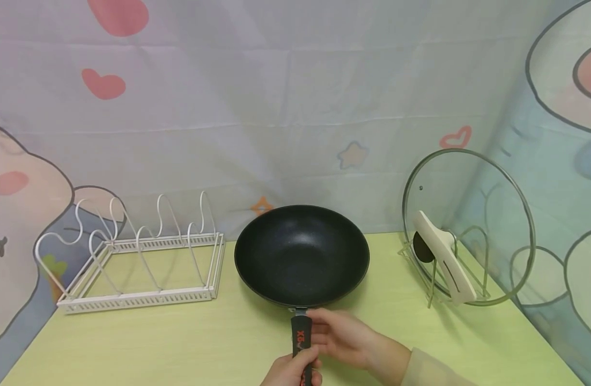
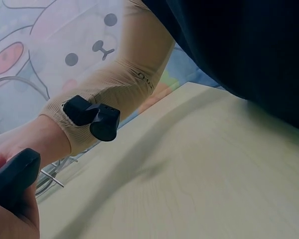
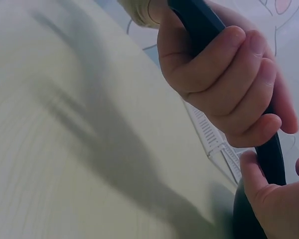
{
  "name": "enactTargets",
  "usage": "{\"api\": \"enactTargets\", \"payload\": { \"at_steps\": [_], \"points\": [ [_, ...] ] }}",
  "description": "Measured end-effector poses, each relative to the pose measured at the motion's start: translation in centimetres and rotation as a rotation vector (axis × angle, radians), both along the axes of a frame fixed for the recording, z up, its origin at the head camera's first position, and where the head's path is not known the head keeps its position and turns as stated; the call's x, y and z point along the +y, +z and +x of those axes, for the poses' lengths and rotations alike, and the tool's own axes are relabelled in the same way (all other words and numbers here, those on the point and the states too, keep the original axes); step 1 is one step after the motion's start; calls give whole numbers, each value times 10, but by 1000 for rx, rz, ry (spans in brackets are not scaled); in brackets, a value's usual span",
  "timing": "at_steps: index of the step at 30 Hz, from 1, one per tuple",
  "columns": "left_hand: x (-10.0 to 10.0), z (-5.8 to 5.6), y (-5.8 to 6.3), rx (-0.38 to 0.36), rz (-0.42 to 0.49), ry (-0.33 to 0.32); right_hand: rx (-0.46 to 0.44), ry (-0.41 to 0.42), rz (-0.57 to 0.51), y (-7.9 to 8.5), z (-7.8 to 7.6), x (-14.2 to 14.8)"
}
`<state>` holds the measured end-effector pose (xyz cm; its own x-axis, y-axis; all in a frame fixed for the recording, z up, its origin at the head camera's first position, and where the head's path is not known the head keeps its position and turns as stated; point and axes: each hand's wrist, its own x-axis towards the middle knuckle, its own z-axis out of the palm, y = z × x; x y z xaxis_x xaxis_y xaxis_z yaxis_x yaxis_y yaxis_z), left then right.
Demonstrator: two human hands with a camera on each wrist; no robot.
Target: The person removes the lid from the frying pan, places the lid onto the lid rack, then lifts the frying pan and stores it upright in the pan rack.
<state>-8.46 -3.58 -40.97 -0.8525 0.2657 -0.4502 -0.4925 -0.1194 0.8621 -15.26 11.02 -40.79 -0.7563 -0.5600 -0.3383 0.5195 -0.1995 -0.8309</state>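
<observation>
A black wok [image 1: 302,257] lies in the middle of the head view, its inside facing up and its handle [image 1: 301,327] pointing towards me. My left hand [image 1: 292,369] grips the rear part of that handle, with fingers wrapped round it in the right wrist view. Farther forward, near the wok's neck, my right hand [image 1: 346,340] is at the handle's right side with loosely extended fingertips by it. In the right wrist view, part of the right hand [image 3: 281,209] shows beside the handle. Whether its fingers press the handle's underside is hidden.
To the left stands a white wire rack [image 1: 138,303] with upright loops. On the right, a glass lid [image 1: 479,214] with a beige handle [image 1: 445,257] leans upright in a small wire stand [image 1: 486,268]. A printed cloth [image 1: 237,107] hangs behind the light table [image 1: 146,343].
</observation>
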Motion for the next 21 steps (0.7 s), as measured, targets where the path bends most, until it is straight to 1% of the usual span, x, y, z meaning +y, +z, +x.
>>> {"api": "enactTargets", "payload": {
  "at_steps": [4, 7, 9, 13, 17, 19, 21],
  "points": [
    [3, -1, 0, 1, -24, 2, -13, 20, -10, 0, 0, -4],
    [5, -1, -1, 16, -45, 9, -17, 7, -5, -1, 0, -8],
    [7, 0, -2, 18, -34, 18, -26, -3, -7, -2, -1, -11],
    [9, 0, -2, 7, 18, 22, -57, 14, -41, -3, -3, -16],
    [11, 0, -3, 8, 93, 1, -87, 38, -65, -4, -5, -20],
    [11, -1, -3, 2, 143, -12, -92, 35, -62, -4, -6, -22],
    [11, -3, -5, -8, 214, -23, -96, 29, -57, -4, -5, -24]
  ]
}}
